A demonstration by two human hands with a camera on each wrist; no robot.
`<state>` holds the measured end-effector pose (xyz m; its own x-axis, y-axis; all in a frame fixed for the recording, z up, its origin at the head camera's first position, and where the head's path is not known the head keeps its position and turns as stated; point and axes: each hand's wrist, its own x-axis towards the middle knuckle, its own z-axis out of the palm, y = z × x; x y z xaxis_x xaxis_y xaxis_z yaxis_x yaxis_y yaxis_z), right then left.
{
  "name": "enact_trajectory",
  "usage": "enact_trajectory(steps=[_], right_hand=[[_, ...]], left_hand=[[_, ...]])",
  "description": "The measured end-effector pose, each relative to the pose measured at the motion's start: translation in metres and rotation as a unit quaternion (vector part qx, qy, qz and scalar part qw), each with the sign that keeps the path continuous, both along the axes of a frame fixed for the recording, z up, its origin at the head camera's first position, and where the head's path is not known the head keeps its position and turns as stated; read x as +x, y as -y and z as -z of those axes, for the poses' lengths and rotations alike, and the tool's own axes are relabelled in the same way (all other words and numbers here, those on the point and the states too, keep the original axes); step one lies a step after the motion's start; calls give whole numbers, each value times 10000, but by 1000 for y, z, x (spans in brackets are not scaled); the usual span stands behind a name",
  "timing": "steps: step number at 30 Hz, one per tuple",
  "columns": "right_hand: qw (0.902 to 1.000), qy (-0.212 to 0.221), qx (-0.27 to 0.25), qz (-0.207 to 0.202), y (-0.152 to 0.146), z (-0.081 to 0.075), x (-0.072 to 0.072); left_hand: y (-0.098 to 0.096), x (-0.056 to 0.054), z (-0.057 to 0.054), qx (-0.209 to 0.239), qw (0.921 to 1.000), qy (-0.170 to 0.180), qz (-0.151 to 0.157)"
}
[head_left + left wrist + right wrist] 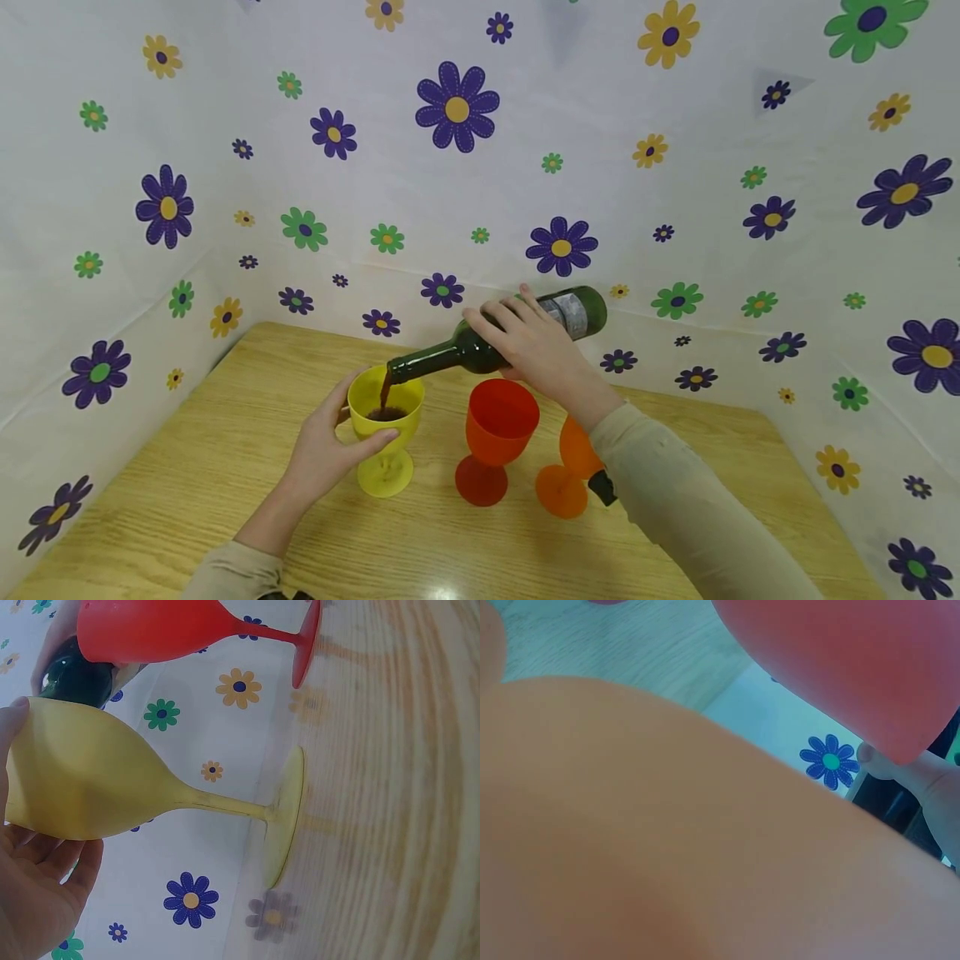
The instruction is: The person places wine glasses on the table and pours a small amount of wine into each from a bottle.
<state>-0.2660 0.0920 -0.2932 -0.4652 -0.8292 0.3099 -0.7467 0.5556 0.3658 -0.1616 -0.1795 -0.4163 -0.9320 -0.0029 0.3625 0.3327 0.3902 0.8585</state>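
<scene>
My left hand (322, 450) holds the bowl of a yellow goblet (384, 482), thumb in front and fingers behind. The goblet stands upright with its foot on the table; the left wrist view shows its bowl, stem and foot (283, 817) from the side. In my right hand (536, 337) a green glass wine bottle (427, 361) is gripped round its body and tilted, neck down to the left. Dark red liquid (386, 392) streams from its mouth into the yellow goblet, where some has pooled. The right wrist view shows the thumb (885, 763) against the dark bottle (889, 799).
A red goblet (501, 421) stands upright right of the yellow one, beneath the bottle. Farther right is an orange goblet (561, 492), partly hidden by my right sleeve (660, 467); its bowl (667, 825) fills much of the right wrist view. Flower-patterned sheeting (360, 175) surrounds the wooden table (247, 400).
</scene>
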Motion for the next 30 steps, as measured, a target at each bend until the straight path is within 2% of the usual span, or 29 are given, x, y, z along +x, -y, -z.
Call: enact_trajectory(steps=[17, 30], right_hand=[[9991, 409, 88, 101, 4, -4, -2], [9984, 472, 281, 151, 8, -7, -1]], left_hand=[[-1, 0, -1, 72, 9999, -63, 54], [1, 0, 0, 83, 9999, -86, 40]])
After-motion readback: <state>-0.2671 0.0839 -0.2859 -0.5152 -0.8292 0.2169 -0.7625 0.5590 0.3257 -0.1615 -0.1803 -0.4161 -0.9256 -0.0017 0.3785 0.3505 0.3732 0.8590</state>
